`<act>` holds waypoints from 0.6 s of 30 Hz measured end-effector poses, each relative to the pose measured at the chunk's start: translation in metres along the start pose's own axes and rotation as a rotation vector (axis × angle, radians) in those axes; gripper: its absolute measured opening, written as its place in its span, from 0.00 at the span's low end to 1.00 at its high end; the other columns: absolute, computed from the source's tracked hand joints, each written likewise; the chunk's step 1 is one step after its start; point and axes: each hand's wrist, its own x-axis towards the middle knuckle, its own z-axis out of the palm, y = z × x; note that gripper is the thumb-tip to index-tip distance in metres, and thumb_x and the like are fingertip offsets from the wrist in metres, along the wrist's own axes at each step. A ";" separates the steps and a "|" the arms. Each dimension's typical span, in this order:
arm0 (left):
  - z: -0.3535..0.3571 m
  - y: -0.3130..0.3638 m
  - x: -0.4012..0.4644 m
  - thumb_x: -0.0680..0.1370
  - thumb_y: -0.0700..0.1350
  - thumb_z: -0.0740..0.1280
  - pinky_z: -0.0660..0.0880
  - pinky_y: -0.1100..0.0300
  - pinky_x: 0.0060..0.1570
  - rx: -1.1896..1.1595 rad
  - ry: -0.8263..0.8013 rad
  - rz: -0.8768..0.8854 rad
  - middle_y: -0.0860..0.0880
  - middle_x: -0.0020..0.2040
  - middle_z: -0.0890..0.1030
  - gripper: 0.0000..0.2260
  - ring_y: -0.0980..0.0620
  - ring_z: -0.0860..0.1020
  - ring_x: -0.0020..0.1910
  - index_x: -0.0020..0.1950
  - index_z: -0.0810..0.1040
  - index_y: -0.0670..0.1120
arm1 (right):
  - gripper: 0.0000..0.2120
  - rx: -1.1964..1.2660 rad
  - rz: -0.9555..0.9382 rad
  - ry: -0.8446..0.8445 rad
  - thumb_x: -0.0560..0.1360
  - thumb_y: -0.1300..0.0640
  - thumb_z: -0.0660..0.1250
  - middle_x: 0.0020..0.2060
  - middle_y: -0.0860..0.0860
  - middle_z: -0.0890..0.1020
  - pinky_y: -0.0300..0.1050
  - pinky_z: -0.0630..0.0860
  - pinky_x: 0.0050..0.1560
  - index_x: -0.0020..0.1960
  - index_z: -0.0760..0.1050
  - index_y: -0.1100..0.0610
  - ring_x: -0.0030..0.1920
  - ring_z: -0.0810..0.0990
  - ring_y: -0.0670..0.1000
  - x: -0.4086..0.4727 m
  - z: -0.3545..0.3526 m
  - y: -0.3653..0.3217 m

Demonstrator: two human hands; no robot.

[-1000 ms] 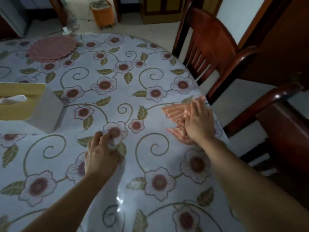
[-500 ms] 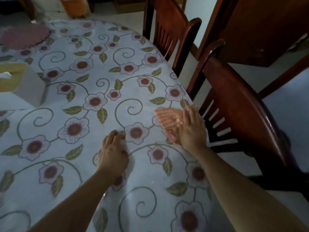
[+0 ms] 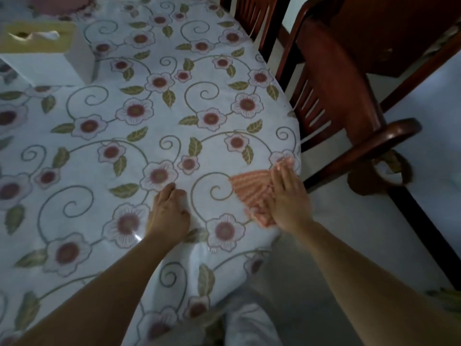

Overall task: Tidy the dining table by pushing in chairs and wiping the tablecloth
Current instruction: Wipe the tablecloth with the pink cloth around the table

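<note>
A white tablecloth (image 3: 174, 113) with red flowers and green scrolls covers the round table. An orange striped cloth (image 3: 252, 193) lies on it near the right edge. My right hand (image 3: 287, 196) presses flat on that cloth, fingers together and extended. My left hand (image 3: 168, 213) rests on the tablecloth a little to the left, fingers curled down and pinching the fabric, which wrinkles around it. A dark wooden armchair (image 3: 344, 101) stands right beside the table edge, its curved armrest (image 3: 389, 136) close to my right hand.
A tissue box (image 3: 47, 51) with a yellow top sits at the far left. A pink round mat (image 3: 62, 3) lies at the far edge. A second wooden chair (image 3: 252, 16) stands further along the table. Pale floor (image 3: 429, 151) shows to the right.
The view has swung along the table edge toward me and to the right. Both hands slid with it, the right one dragging the orange cloth close to the armchair's armrest.
</note>
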 end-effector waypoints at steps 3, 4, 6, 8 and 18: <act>0.007 -0.004 -0.023 0.72 0.36 0.63 0.61 0.49 0.69 0.001 -0.010 -0.028 0.46 0.75 0.58 0.23 0.43 0.58 0.72 0.67 0.68 0.43 | 0.45 0.029 -0.009 -0.020 0.72 0.30 0.35 0.75 0.63 0.40 0.60 0.45 0.75 0.75 0.34 0.62 0.75 0.37 0.62 -0.033 0.009 -0.025; 0.009 -0.004 -0.029 0.72 0.36 0.64 0.61 0.49 0.69 -0.006 -0.013 -0.037 0.46 0.76 0.57 0.23 0.43 0.57 0.73 0.67 0.68 0.43 | 0.51 0.066 -0.071 -0.030 0.68 0.25 0.34 0.74 0.64 0.40 0.61 0.43 0.74 0.75 0.34 0.62 0.75 0.38 0.63 -0.049 0.014 -0.043; 0.012 -0.001 -0.038 0.73 0.38 0.65 0.62 0.49 0.68 -0.017 -0.020 -0.055 0.46 0.76 0.57 0.22 0.43 0.57 0.73 0.66 0.69 0.44 | 0.55 0.214 -0.201 -0.052 0.65 0.21 0.41 0.75 0.64 0.41 0.64 0.41 0.71 0.76 0.37 0.59 0.75 0.40 0.63 -0.083 0.024 -0.082; 0.013 0.005 -0.043 0.73 0.40 0.66 0.64 0.48 0.66 -0.031 -0.026 -0.092 0.45 0.76 0.59 0.20 0.43 0.59 0.72 0.64 0.70 0.44 | 0.51 0.267 -0.382 -0.045 0.65 0.27 0.55 0.76 0.60 0.47 0.68 0.50 0.71 0.77 0.46 0.55 0.76 0.46 0.62 -0.114 0.034 -0.115; -0.010 0.060 -0.023 0.74 0.39 0.62 0.71 0.51 0.57 -0.111 -0.035 -0.244 0.39 0.65 0.73 0.21 0.39 0.73 0.61 0.67 0.68 0.44 | 0.25 0.338 -0.595 -0.079 0.66 0.62 0.75 0.60 0.55 0.77 0.50 0.78 0.53 0.62 0.73 0.58 0.56 0.77 0.55 -0.087 -0.015 -0.067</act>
